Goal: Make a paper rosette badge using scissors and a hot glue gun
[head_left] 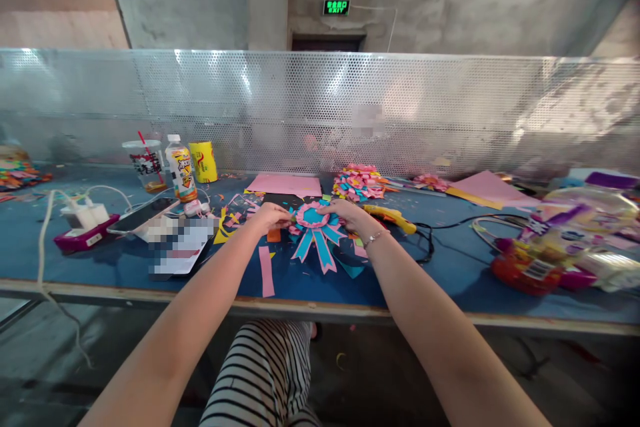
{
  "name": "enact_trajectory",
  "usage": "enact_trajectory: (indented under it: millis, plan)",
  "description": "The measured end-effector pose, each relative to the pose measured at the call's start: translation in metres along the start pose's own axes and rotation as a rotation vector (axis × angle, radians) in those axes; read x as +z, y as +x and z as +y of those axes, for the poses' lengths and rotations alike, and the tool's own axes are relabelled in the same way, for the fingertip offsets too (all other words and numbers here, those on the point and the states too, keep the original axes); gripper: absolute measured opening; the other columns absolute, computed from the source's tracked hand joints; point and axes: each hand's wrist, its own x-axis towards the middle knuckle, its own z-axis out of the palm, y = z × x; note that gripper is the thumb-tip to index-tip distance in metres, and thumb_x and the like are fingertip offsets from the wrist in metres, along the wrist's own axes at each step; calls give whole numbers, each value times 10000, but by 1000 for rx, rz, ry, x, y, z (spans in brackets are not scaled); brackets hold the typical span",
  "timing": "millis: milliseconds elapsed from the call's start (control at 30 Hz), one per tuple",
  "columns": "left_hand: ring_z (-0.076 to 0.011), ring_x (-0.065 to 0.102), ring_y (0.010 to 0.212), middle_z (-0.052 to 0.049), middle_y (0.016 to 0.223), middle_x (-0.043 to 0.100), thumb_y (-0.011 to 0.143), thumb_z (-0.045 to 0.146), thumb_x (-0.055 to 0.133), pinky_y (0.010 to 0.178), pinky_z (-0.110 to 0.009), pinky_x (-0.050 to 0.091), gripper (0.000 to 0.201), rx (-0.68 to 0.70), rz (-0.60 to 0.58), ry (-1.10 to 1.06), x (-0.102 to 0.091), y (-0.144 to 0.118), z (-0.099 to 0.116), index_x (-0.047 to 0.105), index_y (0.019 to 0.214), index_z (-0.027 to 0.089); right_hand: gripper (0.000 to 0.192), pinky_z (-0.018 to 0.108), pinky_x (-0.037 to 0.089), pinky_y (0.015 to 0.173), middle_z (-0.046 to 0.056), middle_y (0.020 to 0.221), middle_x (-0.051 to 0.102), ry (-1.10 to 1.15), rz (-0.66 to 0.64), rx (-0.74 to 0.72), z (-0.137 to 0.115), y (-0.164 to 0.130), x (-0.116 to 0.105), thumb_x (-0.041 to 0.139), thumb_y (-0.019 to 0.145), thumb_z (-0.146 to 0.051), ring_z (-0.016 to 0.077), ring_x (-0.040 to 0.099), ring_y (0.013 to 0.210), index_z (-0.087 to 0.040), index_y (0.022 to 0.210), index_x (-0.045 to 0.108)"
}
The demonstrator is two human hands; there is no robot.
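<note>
A paper rosette (315,217) with a blue centre, a pink pleated rim and blue-and-pink ribbon tails is held low over the table, its tails pointing toward me. My left hand (273,217) pinches at its left edge; the exact fingertip contact is small and partly hidden. On the right edge, the fingers of my right hand (350,215) are closed, with the thumb side at the rim. A yellow glue gun (393,217) with a black cord lies just right of my right hand. One pink paper strip (267,271) rests in front of my left hand.
Behind the rosette are a pink paper sheet (285,185) and a pile of paper rosettes (359,182). A phone (145,215), power strip (87,232), bottle (181,170) and cup (146,163) stand left. Plastic packages (555,247) lie right. A perforated metal panel (300,113) borders the back.
</note>
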Motion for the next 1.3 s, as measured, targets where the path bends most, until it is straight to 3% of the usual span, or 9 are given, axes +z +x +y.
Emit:
enact_trajectory:
  millis: [67, 167, 333, 533, 667, 767, 867, 1133, 1300]
  plan:
    - [-122, 600, 537, -34, 530, 612, 431, 144, 784, 594, -245, 505, 209, -14, 7, 36, 1, 0, 0, 618, 550, 102, 373, 172, 239, 311, -103, 397, 395, -92, 23, -3, 2, 2, -2, 782, 476, -242, 32, 310, 329, -186, 587, 430]
    - [-105, 586, 533, -29, 546, 612, 484, 161, 758, 591, -232, 489, 194, -23, 25, 105, 3, -1, 0, 620, 606, 101, 373, 176, 286, 359, -81, 451, 452, -198, 16, -23, 2, 3, -3, 784, 470, -286, 47, 388, 391, -169, 613, 460]
    - [-71, 515, 460, -3, 484, 560, 520, 185, 722, 521, -210, 430, 152, -13, -20, 214, 6, 1, -5, 605, 578, 108, 414, 223, 405, 527, 51, 788, 627, -470, 85, -124, 4, 5, -6, 756, 507, -360, 142, 554, 653, -129, 801, 580]
    - [-67, 448, 416, 17, 459, 509, 522, 245, 711, 451, -211, 366, 177, 76, -4, 381, 10, 1, -7, 600, 568, 115, 625, 313, 431, 727, 140, 1041, 586, -792, 126, -192, 12, 12, -5, 713, 536, -479, 261, 541, 925, -130, 1037, 579]
    - [-72, 434, 420, 14, 469, 503, 556, 259, 680, 435, -210, 346, 166, 125, 31, 483, 12, -1, -6, 607, 575, 112, 530, 337, 400, 800, 136, 1066, 544, -978, 302, -458, 7, 5, 5, 737, 527, -389, 271, 489, 996, -144, 980, 612]
    - [-72, 424, 422, 10, 470, 501, 574, 240, 660, 439, -211, 346, 140, 122, 71, 569, 13, -1, -5, 627, 592, 105, 188, 246, 397, 737, 66, 865, 584, -984, 75, -768, 0, -2, 16, 629, 656, -191, 159, 529, 822, -144, 837, 654]
    - [-66, 408, 421, 11, 475, 505, 594, 200, 626, 445, -206, 344, 111, 131, 73, 624, 14, -1, -4, 657, 631, 100, 163, 208, 377, 676, 42, 772, 588, -997, -129, -902, -3, -8, 24, 540, 721, -120, 120, 521, 729, -155, 794, 682]
    - [-94, 477, 513, -21, 557, 608, 593, 185, 612, 489, -202, 350, 160, 226, 92, 837, 15, 0, -6, 716, 696, 121, 200, 196, 363, 645, 47, 761, 648, -1059, -192, -863, -1, -9, 31, 524, 722, -99, 112, 533, 685, -138, 796, 705]
    - [-104, 499, 502, -42, 593, 628, 614, 200, 602, 485, -211, 375, 189, 185, 92, 849, 13, 5, -9, 718, 742, 124, 250, 198, 363, 644, 55, 796, 662, -1103, -216, -870, 1, -9, 32, 485, 706, -67, 118, 545, 696, -145, 804, 702]
